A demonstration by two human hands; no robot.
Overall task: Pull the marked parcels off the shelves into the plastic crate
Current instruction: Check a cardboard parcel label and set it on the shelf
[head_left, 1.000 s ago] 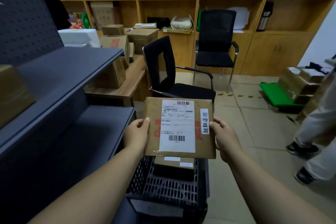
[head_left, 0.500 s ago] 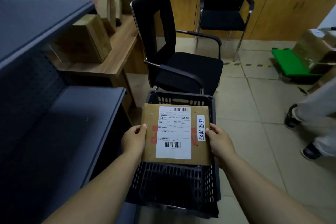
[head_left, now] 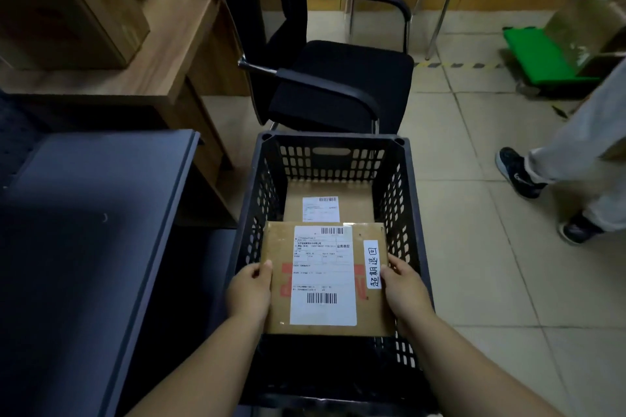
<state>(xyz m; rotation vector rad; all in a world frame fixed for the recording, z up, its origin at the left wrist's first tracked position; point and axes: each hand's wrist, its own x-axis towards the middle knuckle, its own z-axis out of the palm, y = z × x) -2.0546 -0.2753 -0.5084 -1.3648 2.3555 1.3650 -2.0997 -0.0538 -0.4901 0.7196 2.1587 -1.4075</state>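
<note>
The marked parcel (head_left: 277,311), a flat brown cardboard packet with a white shipping label and a narrow handwritten strip along its right side, sits in our two hands over the near half of the black plastic crate (head_left: 399,179), level with or just inside its rim; our left hand (head_left: 250,294) grips the parcel's left edge, thumb on top and the other fingers hidden beneath; our right hand (head_left: 404,286) clasps the right edge the same way, its thumb touching the handwritten strip; deeper in the crate, toward its far wall, we see a second parcel (head_left: 359,203) lying flat on the bottom with its own white label up; the crate stands on the tiled floor (head_left: 474,298), just beside the right edge of the dark grey shelf (head_left: 84,230); a black chair (head_left: 342,85) stands just beyond the crate's far wall, and a wooden desk (head_left: 162,54) sits past the shelf's far edge; at the right, another person's legs and dark shoes (head_left: 518,173) are on the tiles.
</note>
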